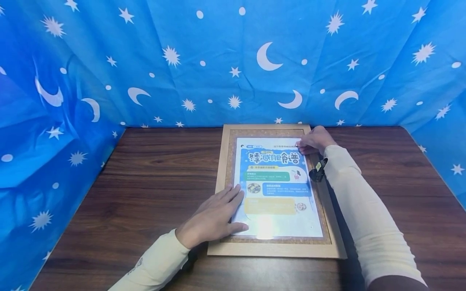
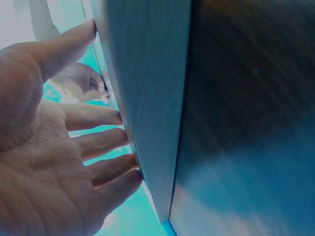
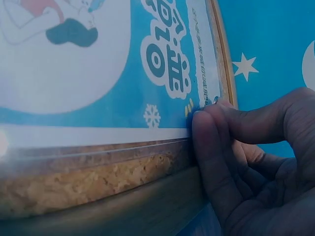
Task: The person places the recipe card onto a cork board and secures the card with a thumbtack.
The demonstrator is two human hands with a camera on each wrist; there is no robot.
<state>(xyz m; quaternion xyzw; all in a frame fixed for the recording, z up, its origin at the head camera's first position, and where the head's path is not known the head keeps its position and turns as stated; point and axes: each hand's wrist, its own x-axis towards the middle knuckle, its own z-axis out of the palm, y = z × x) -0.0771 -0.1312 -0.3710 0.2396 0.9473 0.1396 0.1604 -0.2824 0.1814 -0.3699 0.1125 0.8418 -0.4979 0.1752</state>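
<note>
A laminated poster [image 1: 269, 186] with blue, green and yellow blocks and Chinese lettering lies on a wood-framed corkboard [image 1: 276, 249]. My right hand [image 1: 316, 140] is at the poster's top right corner, thumb and fingertips pinching a small shiny thumbtack [image 3: 215, 100], mostly hidden by the fingers. In the right wrist view, the poster's edge lies over the brown cork [image 3: 123, 172]. At the poster's left edge, my left hand [image 1: 214, 214] rests with fingers extended and thumb apart. Its fingertips [image 2: 129, 160] touch along the board in the left wrist view. A small dark round spot marks the poster's top left corner.
The board lies on a dark wood-grain table [image 1: 145, 178], its far end close to the back curtain. Blue curtain [image 1: 204, 81] with white stars and moons encloses the back and both sides. Glare covers the poster's lower part.
</note>
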